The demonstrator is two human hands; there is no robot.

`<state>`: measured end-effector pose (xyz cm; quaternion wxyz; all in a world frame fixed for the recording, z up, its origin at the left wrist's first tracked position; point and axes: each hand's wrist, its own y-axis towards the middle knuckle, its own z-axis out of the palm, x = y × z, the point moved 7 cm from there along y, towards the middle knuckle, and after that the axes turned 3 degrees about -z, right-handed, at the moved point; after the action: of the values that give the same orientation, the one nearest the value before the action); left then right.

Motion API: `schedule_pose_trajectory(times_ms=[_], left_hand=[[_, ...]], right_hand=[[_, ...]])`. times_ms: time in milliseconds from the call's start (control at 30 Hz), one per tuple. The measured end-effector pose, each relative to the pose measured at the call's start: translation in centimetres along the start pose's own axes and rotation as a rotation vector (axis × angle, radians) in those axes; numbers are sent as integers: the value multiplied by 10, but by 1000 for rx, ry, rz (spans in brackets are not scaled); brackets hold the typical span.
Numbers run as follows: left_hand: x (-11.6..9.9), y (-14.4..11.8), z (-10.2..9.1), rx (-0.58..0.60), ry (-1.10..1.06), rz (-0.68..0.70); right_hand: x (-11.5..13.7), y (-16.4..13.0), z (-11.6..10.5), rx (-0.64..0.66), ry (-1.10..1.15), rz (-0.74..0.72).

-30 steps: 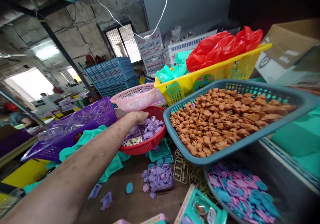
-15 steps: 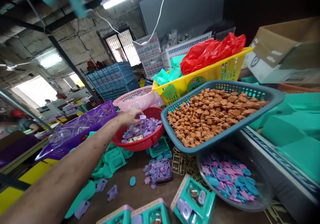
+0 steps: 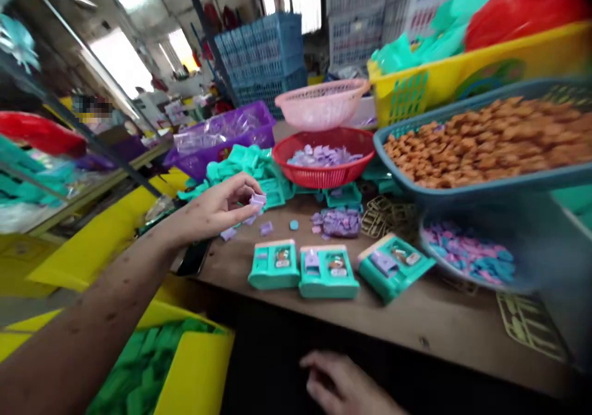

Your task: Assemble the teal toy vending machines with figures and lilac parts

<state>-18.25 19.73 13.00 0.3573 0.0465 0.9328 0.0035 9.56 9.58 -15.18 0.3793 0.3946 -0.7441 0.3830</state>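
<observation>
My left hand [image 3: 217, 208] hangs above the left side of the brown table [image 3: 444, 322], its fingertips pinched on a small lilac plastic piece [image 3: 258, 200]. Behind it stands a red round basket [image 3: 324, 171] holding more lilac pieces. Three teal toy boxes [image 3: 326, 270] lie in a row near the table's front edge. My right hand [image 3: 342, 384] is low in front of the table edge, blurred, fingers loosely curled with nothing seen in it.
A teal tray of brown figures [image 3: 490, 143] sits at right above a clear bowl of pink and blue pieces [image 3: 467, 258]. A pink basket [image 3: 321, 103], yellow basket [image 3: 467, 73] and purple tray [image 3: 222, 134] stand behind. A yellow bin of green parts [image 3: 185, 365] is below.
My left hand has drawn back from the red basket toward me with a lilac piece in its fingers. The view has tilted down, showing the table front and my right hand.
</observation>
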Motion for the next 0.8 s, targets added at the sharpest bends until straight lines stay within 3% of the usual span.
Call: schedule_pose_trajectory(times_ms=[67, 200, 333, 433, 533, 633, 800], left_hand=[[17, -25, 14, 38, 26, -69], [41, -49, 39, 97, 18, -127], [49, -51, 51, 77, 87, -11], [53, -51, 56, 104, 110, 108], [58, -60, 58, 193, 124, 170], [55, -74, 59, 227, 152, 232], [46, -83, 60, 128, 251, 247]], right_hand=[[19, 5, -2, -92, 90, -77], [93, 25, -23, -267, 116, -330], [141, 63, -39, -417, -26, -388], [148, 78, -47, -588, -151, -443], [142, 76, -52, -719, -183, -443], [136, 68, -57, -722, -171, -411], [136, 57, -73, -713, -211, -406]])
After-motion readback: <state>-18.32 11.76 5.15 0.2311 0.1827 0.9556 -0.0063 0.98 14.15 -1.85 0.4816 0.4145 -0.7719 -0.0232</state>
